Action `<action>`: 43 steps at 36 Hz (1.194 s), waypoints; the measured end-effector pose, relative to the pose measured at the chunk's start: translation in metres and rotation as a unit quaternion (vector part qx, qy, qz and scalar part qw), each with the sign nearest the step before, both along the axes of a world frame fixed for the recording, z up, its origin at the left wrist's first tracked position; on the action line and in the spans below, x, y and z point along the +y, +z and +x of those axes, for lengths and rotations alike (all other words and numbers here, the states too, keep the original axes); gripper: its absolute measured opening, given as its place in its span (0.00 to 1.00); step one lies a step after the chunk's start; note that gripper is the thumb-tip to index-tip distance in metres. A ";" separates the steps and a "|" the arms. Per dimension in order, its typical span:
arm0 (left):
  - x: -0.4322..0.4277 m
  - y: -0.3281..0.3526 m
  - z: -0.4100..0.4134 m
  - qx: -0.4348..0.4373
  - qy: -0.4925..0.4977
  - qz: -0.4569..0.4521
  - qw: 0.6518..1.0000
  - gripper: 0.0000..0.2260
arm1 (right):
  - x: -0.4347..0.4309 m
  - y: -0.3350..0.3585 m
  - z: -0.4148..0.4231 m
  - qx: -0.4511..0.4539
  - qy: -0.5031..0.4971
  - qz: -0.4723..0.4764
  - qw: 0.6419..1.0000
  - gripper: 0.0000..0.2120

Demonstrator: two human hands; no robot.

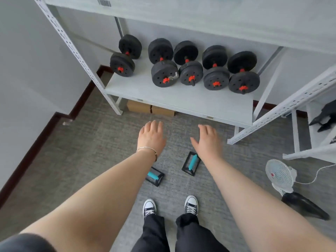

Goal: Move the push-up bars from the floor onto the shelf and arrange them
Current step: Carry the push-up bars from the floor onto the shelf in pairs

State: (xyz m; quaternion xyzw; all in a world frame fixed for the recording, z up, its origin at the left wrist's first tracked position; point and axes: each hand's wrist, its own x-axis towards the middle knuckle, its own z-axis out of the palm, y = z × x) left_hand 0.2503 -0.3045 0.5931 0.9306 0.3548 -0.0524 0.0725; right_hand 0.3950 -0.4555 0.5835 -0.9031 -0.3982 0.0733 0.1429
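Two black push-up bars with teal grips lie on the grey carpet in front of my feet. The left push-up bar is partly hidden under my left forearm. The right push-up bar lies a little further forward, beside my right wrist. My left hand and my right hand hover above the floor, palms down, fingers apart, holding nothing. The white shelf stands just ahead, its low board bare along the front edge.
Several black dumbbells with orange collars fill the back of the low board. Two cardboard boxes sit under the shelf. A white fan and a black object lie at right, next to a second rack.
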 end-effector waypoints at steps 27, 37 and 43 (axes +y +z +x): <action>-0.015 -0.508 -0.046 0.149 0.349 -0.221 0.899 0.30 | -0.038 -0.504 0.022 0.240 -0.214 -0.208 0.924 0.28; -0.021 -0.649 -0.057 0.113 0.508 -0.274 0.809 0.39 | -0.016 -0.644 0.005 0.272 -0.281 -0.185 0.901 0.33; -0.031 -0.696 -0.064 0.016 0.620 -0.304 0.723 0.40 | -0.010 -0.678 0.007 0.208 -0.363 -0.115 0.901 0.28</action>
